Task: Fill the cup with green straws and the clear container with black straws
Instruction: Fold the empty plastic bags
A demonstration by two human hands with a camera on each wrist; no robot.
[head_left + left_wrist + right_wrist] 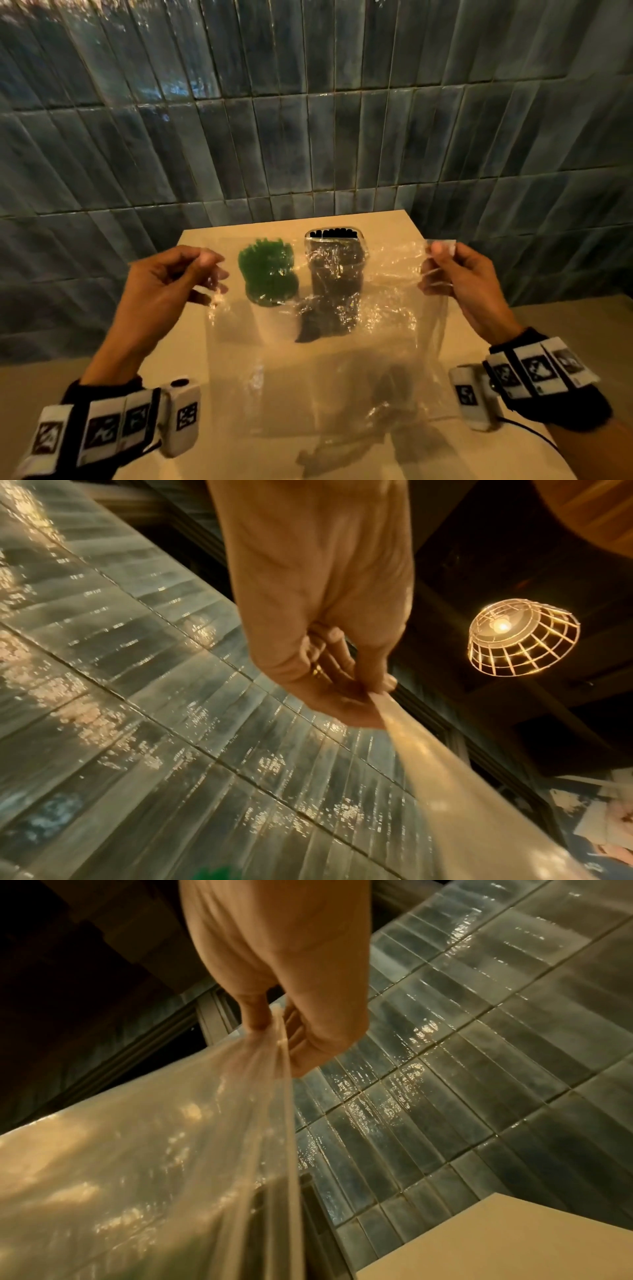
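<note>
Green straws (268, 270) fill the cup; black straws (335, 233) fill the clear container (337, 274).

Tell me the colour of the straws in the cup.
Green straws, clearest in the head view.

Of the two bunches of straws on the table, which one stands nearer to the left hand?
The green straws, seen through the clear plastic bag. The black straws in the clear container stand further right.
</note>
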